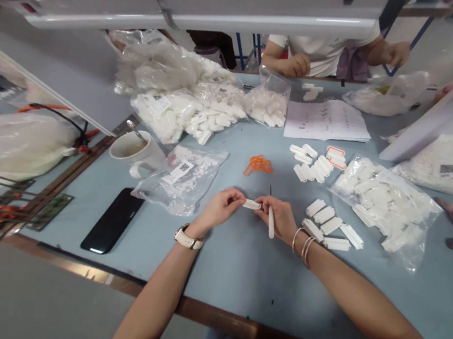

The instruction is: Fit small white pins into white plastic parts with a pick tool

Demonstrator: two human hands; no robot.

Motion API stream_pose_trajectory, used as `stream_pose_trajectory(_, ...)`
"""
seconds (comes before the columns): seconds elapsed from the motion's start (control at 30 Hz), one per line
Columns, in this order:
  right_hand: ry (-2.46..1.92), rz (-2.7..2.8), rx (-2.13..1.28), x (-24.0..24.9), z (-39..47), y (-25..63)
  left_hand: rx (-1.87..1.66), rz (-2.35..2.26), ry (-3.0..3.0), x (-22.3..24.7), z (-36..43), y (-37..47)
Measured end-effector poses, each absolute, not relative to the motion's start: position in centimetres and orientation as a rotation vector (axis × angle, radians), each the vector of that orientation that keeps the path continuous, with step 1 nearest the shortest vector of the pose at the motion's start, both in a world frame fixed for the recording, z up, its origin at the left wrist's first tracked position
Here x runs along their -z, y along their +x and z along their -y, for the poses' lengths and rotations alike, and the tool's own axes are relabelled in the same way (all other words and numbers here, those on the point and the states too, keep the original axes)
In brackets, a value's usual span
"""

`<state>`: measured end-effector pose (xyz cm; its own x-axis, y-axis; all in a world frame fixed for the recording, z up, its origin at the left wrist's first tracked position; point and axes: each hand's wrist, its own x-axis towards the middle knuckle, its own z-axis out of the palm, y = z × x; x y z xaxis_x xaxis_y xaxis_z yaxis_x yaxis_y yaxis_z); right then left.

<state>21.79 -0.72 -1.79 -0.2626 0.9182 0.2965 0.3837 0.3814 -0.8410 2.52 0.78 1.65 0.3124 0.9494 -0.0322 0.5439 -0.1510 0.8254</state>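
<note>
A small white plastic connector housing (pixel 252 204) is held level just above the blue-grey table. My left hand (pixel 224 207) pinches its left end between thumb and fingers. The fingertips of my right hand (pixel 276 216) grip its right end, and a thin tool with a white handle (pixel 271 222) and a dark slim tip is tucked in that same hand. Beyond my hands lies a small heap of orange rectangular rings (pixel 259 164). Several similar white pieces (pixel 331 224) rest right of my right hand, with more white pieces (pixel 313 164) behind them, an orange ring among these.
Left of my hands are a clear bag of small white parts (pixel 186 178), a mug (pixel 139 150) with a spoon and a black phone (pixel 113 221). Filled bags (pixel 385 199) flank the right, others (pixel 187 89) the back. Printed sheets (pixel 327 120) lie before a person (pixel 303 57) opposite.
</note>
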Motion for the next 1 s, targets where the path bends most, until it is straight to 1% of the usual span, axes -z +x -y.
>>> stream_pose_trajectory(0.27, -1.119, 1.841, -0.804, 1.7, 0.7, 21.8, -0.725, -1.389, 1.745, -1.3, -0.7, 3.0)
stream_pose_trajectory(0.6, -1.101, 1.878, -0.756, 1.9, 0.8, 21.8, -0.755, -1.348, 1.624, -1.4, -0.6, 3.0)
stream_pose_trajectory(0.77, -1.102, 1.871, -0.742, 2.0, 0.7, 21.8, -0.779, -1.408, 1.687, -2.0, -0.6, 3.1)
stream_pose_trajectory(0.83, -1.083, 1.865, -0.738, 2.0, 0.8, 21.8, -0.835, -1.517, 1.766, -3.0, -0.7, 2.3)
stream_pose_trajectory(0.9, -1.077, 1.854, -0.743, 2.0, 0.8, 21.7, -0.993, -1.723, 1.795, -4.3, -0.7, 0.8)
stream_pose_trajectory(0.97, -1.083, 1.848, -0.752, 2.0, 0.9, 21.7, -1.107, -2.050, 1.782, -5.3, -0.7, -1.3)
stream_pose_trajectory(1.0, -1.084, 1.846, -0.753, 2.0, 0.9, 21.7, -1.099, -2.245, 1.755, -5.7, -0.7, -2.5)
